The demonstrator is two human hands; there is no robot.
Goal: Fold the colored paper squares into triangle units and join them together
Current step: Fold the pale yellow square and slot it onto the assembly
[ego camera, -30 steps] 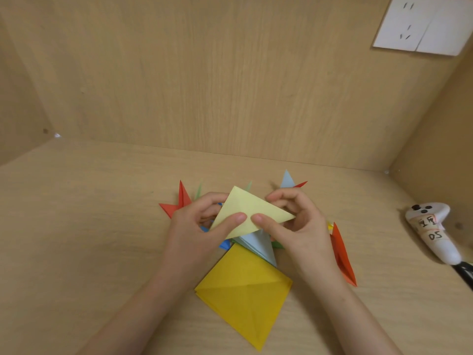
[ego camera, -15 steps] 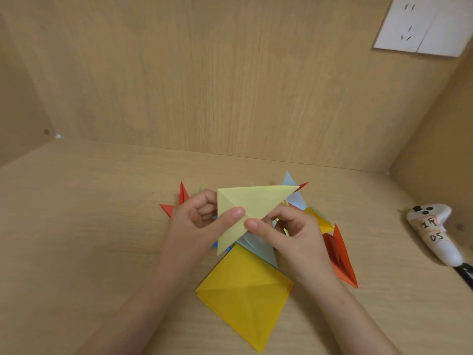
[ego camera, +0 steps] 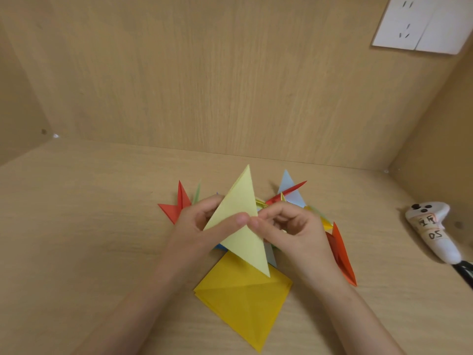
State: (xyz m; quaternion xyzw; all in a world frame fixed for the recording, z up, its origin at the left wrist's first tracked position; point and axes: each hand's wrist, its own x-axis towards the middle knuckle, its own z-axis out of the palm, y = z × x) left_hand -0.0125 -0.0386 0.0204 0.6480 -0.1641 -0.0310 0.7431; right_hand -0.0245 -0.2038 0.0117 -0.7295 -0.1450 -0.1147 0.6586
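Note:
A pale yellow folded paper triangle [ego camera: 240,221] is held above the desk, one tip pointing up and away, another down toward me. My left hand [ego camera: 204,229] pinches its left edge, thumb on the front face. My right hand [ego camera: 289,226] pinches its right edge beside that thumb, fingers curled. Under the hands lies a stack of deep yellow paper squares [ego camera: 243,301]. Folded units lie around it: red [ego camera: 176,208] at left, orange [ego camera: 341,257] at right, light blue [ego camera: 288,185] and a thin red point [ego camera: 291,190] behind.
The wooden desk [ego camera: 76,239] is boxed in by a back wall and side walls. A white controller with handwritten labels [ego camera: 432,231] lies at the right edge. A white socket plate [ego camera: 422,24] sits high on the back wall.
The pale yellow triangle has been turned in my hands: its long edge lay across before, and now one tip points up and another toward me. Both hands stayed in place over the pile.

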